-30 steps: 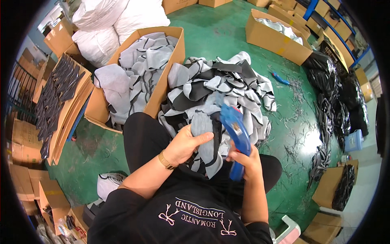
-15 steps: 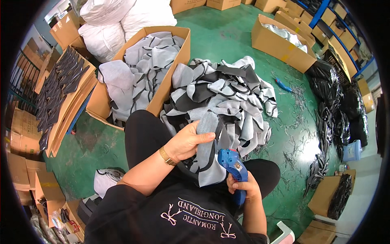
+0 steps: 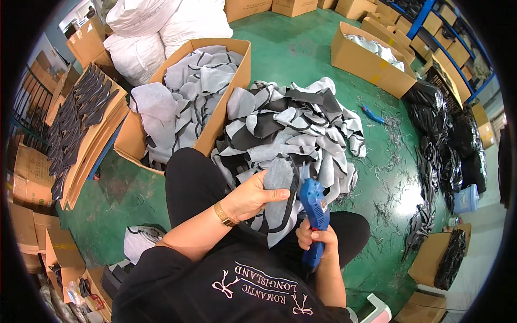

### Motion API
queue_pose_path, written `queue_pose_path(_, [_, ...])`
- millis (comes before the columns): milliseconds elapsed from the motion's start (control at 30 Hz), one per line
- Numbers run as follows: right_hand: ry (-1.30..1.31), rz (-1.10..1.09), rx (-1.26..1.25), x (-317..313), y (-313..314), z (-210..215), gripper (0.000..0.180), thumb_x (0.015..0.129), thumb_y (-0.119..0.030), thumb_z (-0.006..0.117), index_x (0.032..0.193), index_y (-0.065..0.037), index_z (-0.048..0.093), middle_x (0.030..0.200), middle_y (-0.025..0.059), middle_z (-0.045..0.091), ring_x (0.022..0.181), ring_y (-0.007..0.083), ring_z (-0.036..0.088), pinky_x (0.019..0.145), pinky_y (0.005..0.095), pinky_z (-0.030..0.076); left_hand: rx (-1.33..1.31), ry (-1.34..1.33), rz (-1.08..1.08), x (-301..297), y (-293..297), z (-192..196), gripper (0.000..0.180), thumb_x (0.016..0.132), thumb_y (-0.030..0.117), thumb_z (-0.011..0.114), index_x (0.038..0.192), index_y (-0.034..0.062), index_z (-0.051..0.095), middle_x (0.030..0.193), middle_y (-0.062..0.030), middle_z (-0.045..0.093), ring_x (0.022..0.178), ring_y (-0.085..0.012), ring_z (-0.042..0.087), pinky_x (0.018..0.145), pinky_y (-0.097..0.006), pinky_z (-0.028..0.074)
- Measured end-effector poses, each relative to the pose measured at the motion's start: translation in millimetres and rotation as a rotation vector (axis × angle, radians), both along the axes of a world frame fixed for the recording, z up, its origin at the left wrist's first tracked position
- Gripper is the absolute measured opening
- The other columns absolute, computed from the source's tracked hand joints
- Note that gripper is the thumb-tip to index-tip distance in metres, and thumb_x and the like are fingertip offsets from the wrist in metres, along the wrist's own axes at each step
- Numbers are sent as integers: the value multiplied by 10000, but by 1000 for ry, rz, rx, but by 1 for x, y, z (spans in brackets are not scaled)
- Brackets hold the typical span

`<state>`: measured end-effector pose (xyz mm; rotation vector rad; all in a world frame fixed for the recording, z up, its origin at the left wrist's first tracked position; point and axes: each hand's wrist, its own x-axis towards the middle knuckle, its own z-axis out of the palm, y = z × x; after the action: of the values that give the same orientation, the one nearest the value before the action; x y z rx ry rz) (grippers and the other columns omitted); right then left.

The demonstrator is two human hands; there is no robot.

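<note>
My left hand (image 3: 249, 197) grips a grey fabric piece with a black border (image 3: 277, 196) over my lap. My right hand (image 3: 316, 238) is closed around the handle of a blue hand tool (image 3: 314, 211), whose tip points up at the piece's right edge. Just beyond lies a big pile of grey, white and black fabric pieces (image 3: 293, 132) on the green floor. To its left stands an open cardboard box (image 3: 229, 105) filled with grey pieces.
Another blue tool (image 3: 372, 114) lies on the floor past the pile. Cardboard boxes (image 3: 371, 56) stand at the back, white sacks (image 3: 161, 27) at the back left, black bags (image 3: 447, 129) on the right. Stacked cardboard with dark pieces (image 3: 81, 124) lines the left. Thread scraps litter the floor.
My right hand has brought the blue tool down from over the pile to my lap, then raised its tip to the piece. My left hand keeps the grey piece.
</note>
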<state>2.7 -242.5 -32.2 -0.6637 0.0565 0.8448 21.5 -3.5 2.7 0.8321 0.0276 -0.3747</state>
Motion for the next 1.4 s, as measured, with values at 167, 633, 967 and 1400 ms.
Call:
queue_pose_path(167, [-49, -46, -30, 1, -9, 6, 295, 632, -126, 676, 838, 6, 512, 612, 41, 406, 539, 154, 420, 437, 282, 365, 15, 60, 14, 5, 7, 0, 309, 871, 74, 663, 1162, 43, 565, 1055, -10, 637, 934, -100, 613, 826, -277, 500])
queue_pose_path(633, [-62, 216, -250, -9, -25, 0, 338, 581, -144, 730, 828, 17, 565, 662, 94, 526, 550, 208, 529, 520, 301, 443, 19, -73, 96, 11, 13, 3, 434, 853, 0, 650, 1254, 31, 487, 1124, -9, 603, 1021, -83, 567, 917, -261, 450])
queue_pose_path(967, [-32, 177, -176, -10, -13, 0, 339, 584, -146, 729, 817, 20, 547, 638, 91, 517, 534, 207, 516, 503, 302, 423, 48, -119, -5, 7, 11, 2, 448, 853, 34, 669, 1267, 25, 498, 1136, 5, 600, 1018, -59, 552, 920, -241, 438])
queue_pose_path(1400, [-361, -204, -646, 4, -17, 34, 364, 678, -68, 711, 996, 48, 575, 731, 84, 590, 631, 180, 583, 586, 288, 480, 27, 22, 176, 11, 13, -11, 218, 941, 100, 566, 1142, 18, 567, 1061, -30, 643, 931, -99, 608, 837, -269, 500])
